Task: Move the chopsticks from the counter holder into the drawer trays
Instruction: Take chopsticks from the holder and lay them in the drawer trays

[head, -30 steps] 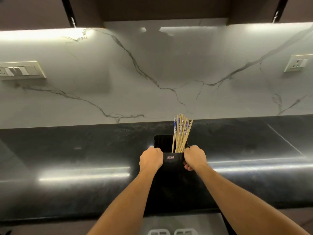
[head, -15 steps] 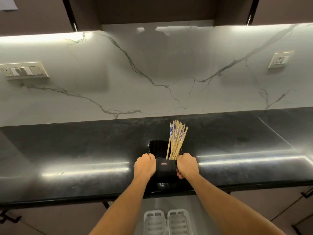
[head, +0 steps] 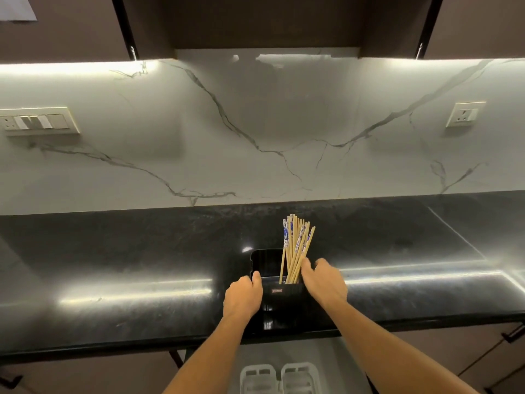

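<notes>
A black holder (head: 277,294) stands on the black counter near its front edge. Several wooden chopsticks (head: 295,245), some with blue patterned tops, lean together in its right half. My left hand (head: 243,297) grips the holder's left side. My right hand (head: 324,280) has its fingers spread loosely, with fingertips touching the lower part of the chopstick bundle at the holder's right rim. Two white plastic trays (head: 279,378) lie in the open drawer below the counter, between my forearms.
The glossy black counter (head: 127,280) runs left and right, backed by a white marble wall. A switch panel (head: 37,122) is on the left and a socket (head: 464,113) on the right. Dark cabinets hang overhead.
My right hand let go of the holder's right side and moved up to the chopsticks, fingers opening. The holder sits nearer the counter's front edge than a second ago. More of the drawer trays shows.
</notes>
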